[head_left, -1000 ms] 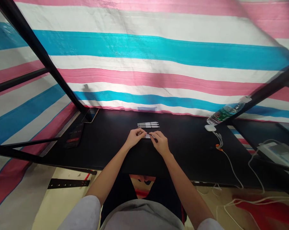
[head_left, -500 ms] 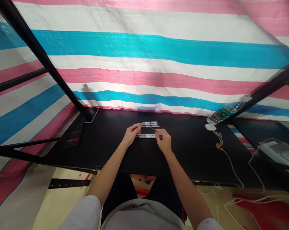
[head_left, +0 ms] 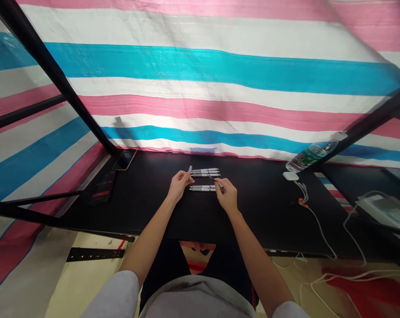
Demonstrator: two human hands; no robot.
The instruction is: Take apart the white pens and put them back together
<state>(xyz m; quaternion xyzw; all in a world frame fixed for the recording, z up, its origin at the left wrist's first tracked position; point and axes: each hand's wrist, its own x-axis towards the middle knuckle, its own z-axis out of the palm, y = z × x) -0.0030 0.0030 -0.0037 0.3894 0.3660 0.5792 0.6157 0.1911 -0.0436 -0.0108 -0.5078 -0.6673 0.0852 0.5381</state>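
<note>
Several white pens lie on the black table point(head_left: 153, 207) in two small groups: a far group point(head_left: 205, 172) and a near group point(head_left: 201, 188). My left hand point(head_left: 178, 185) is closed in a pinch on a short white pen part point(head_left: 189, 169) held upright just left of the far group. My right hand point(head_left: 226, 195) is closed on a thin pen piece point(head_left: 216, 180) that slants up toward the far pens. Both hands hover just above the table beside the near group.
A phone point(head_left: 125, 159) leans at the back left corner, with a dark device point(head_left: 102, 187) showing red in front of it. A water bottle point(head_left: 314, 154), a white charger point(head_left: 291, 176) and cables point(head_left: 319, 225) lie to the right. A striped tarp hangs behind.
My hands lifted off the near pens and drew apart. The right hand now holds a thin piece; the left has raised a short white part upright.
</note>
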